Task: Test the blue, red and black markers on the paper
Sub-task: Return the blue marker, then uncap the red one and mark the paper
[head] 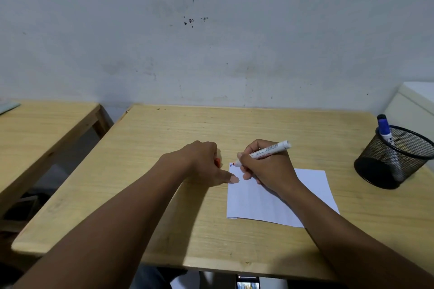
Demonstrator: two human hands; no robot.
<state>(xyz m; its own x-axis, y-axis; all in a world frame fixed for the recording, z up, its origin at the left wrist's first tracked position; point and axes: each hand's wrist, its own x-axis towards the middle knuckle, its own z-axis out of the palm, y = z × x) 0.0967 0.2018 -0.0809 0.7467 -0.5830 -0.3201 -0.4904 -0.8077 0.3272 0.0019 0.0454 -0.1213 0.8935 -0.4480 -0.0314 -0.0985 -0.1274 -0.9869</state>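
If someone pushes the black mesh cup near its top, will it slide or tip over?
The mesh cup looks light, being open wire. The blue marker leans in it and pokes above the rim, so a high push probably tips it. It narrows toward its base, which adds to that. On the smooth wooden table, a low push likely slides it.

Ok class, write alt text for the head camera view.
The right hand presses a red marker to the corner of a white paper on a wooden desk; the left hand steadies the sheet. A blue marker stands in a mesh cup.
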